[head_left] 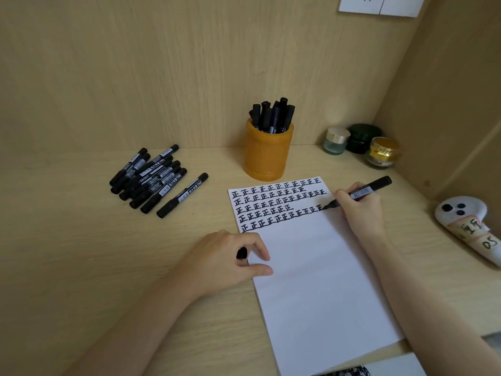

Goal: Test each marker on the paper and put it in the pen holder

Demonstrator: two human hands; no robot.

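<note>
A white sheet of paper (320,267) lies on the desk, its top part filled with rows of black written characters. My right hand (357,210) grips an uncapped black marker (363,191) with its tip on the paper at the end of a row. My left hand (230,259) rests on the paper's left edge and holds a black cap (242,253) in its curled fingers. An orange pen holder (267,153) behind the paper holds several black markers (272,114). A pile of several black markers (154,180) lies on the desk to the left.
Three small jars stand in the back right corner: a clear one (336,141), a dark green one (363,138) and a gold one (382,153). A white controller (466,221) with a taped label lies at the right edge. Wooden walls (162,71) enclose the desk.
</note>
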